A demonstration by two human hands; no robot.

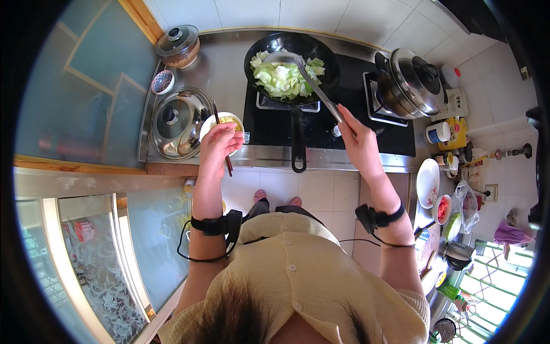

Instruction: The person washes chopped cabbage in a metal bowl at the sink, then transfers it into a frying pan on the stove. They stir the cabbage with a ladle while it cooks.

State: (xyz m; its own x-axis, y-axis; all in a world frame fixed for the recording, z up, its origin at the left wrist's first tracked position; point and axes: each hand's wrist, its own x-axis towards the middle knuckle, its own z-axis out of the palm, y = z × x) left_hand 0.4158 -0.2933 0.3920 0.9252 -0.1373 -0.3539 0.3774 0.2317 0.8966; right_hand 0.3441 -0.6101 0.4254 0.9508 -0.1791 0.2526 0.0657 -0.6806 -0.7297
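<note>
A black wok [296,99] sits on the left burner of the hob, with chopped cabbage [283,79] spread inside it. My right hand [359,139] grips the handle of a metal spatula [320,92], whose head rests on the cabbage. At the counter's front edge, my left hand [221,144] is over a white bowl [206,126] holding yellow food, perhaps egg. Dark chopsticks [229,167] pass behind or under its fingers; whether the fingers grip them or the bowl is not plain. The wok's handle [297,142] points towards me, touched by neither hand.
Left of the bowl stand a large lidded steel pan [176,124], a small patterned bowl [163,82] and a lidded pot [178,47]. A steel pot [408,84] occupies the right burner. Along the right counter are jars, a white plate [428,182] and a bowl of red food [441,209].
</note>
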